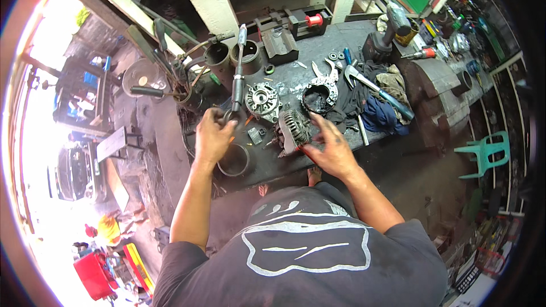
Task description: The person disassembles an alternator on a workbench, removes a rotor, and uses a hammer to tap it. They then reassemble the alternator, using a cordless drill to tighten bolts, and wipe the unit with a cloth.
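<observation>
My left hand [212, 137] is closed, its fingertips at a small dark ring-like piece beside the lower end of a long metal tool [239, 68]. What it grips is partly hidden. My right hand [331, 149] has its fingers spread beside the finned alternator housing [293, 131], thumb close to its lower edge. Behind that housing lies a round slotted alternator end cover [262, 99]. Locking pliers [326, 72] rest against a dark, round ring-shaped part [316, 98]. A small finned metal piece [256, 135] sits between my hands.
Metal cylinders [218, 57] stand at the bench's back left, near a vise [278, 41]. A hammer [378, 92] lies over dark rags [382, 116] on the right, below a cordless impact driver [392, 29]. Another open cylinder [235, 160] is near the front edge. A green stool [485, 153] stands right.
</observation>
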Available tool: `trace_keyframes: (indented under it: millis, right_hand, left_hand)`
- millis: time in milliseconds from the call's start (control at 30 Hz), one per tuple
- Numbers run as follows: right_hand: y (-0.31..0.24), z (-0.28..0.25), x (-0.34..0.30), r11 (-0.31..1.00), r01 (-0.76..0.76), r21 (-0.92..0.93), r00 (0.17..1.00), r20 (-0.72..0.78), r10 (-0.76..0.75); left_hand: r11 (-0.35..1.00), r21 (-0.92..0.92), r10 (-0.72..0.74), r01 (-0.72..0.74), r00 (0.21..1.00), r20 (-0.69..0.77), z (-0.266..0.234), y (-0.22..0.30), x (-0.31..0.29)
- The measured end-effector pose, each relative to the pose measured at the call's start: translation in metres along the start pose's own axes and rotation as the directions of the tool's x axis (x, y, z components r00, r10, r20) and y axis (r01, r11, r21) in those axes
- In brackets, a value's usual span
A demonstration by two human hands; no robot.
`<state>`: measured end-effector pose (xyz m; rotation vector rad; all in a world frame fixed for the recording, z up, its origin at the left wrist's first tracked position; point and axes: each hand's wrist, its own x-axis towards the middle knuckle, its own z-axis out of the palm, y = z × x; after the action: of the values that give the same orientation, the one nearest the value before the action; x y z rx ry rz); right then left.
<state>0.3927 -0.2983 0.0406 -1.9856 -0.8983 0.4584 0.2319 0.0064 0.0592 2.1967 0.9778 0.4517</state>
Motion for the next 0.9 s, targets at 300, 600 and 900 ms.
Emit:
trace_keyframes:
  millis: [300, 600, 900]
  right_hand:
    - [0.016, -0.023, 0.043, 0.970, 0.225, -0.096, 0.934, 0.304, -0.187]
    - [0.092, -0.035, 0.079, 0.987, 0.084, -0.139, 0.963, 0.268, -0.044]
    - [0.120, -0.003, 0.102, 0.938, 0.322, -0.127, 0.842, 0.492, -0.222]
  left_hand:
    - [0.902, -0.351, -0.170, 0.250, 0.955, 0.243, 0.108, 0.109, -0.070]
    - [0.986, -0.159, -0.070, 0.058, 0.995, -0.070, 0.141, 0.062, -0.079]
    - [0.948, 0.140, 0.229, -0.287, 0.917, 0.327, 0.139, -0.007, -0.047]
